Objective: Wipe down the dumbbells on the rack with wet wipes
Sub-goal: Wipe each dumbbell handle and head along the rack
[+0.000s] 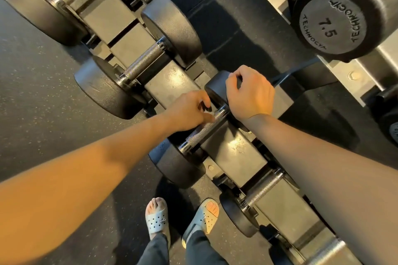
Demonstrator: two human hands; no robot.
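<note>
A black dumbbell with a knurled steel handle (pixel 199 134) lies in the lower tier of the rack (pixel 234 150). My left hand (pixel 188 112) curls round the upper part of that handle, thumb lying along the steel. My right hand (pixel 251 92) sits on the dumbbell's far head (pixel 215 87), its fingers curled over the top edge. The near head (pixel 176 163) is uncovered. No wet wipe plainly shows in either hand; the palms are hidden.
More dumbbells sit in the same tier: a larger one (pixel 142 64) up left and a smaller one (pixel 262 192) down right. An upper tier holds a dumbbell marked 7.5 (pixel 331 28). My feet in grey sandals (pixel 156 217) stand on the dark speckled floor (pixel 43 92).
</note>
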